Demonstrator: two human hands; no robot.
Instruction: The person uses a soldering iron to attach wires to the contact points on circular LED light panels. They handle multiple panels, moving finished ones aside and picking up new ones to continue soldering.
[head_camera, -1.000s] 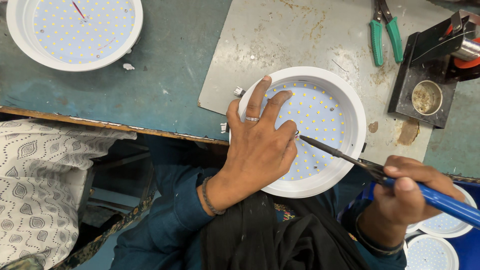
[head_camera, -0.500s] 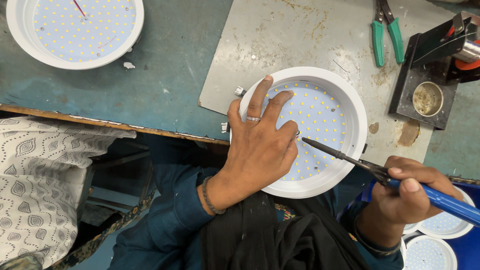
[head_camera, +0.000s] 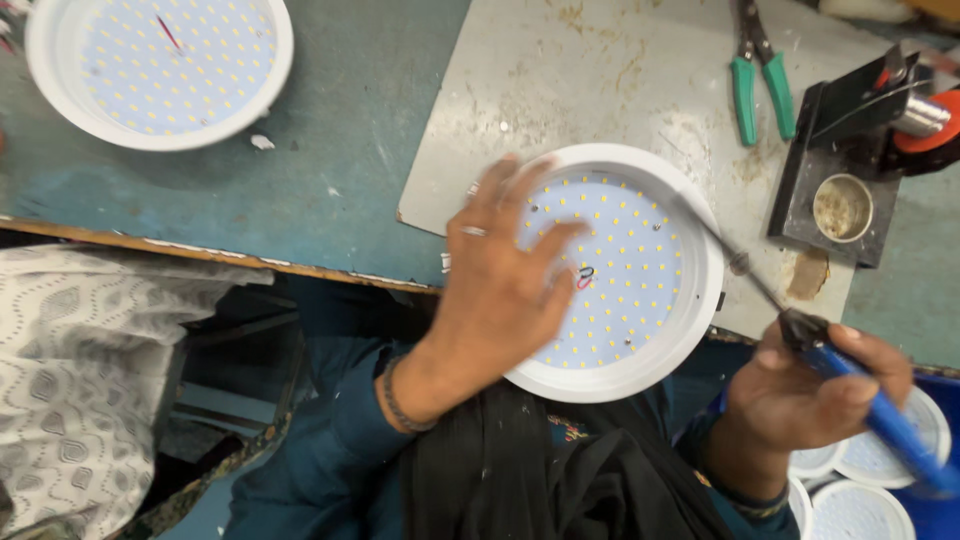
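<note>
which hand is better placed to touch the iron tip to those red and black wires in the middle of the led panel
Right. The right hand already holds the blue-handled soldering iron, tip over the panel rim. The left hand lies flat on the round LED panel, beside the wires.

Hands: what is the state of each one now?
Left hand: open, fingers spread on the round LED panel light.
Right hand: closed, holding the blue-handled soldering iron.
</note>
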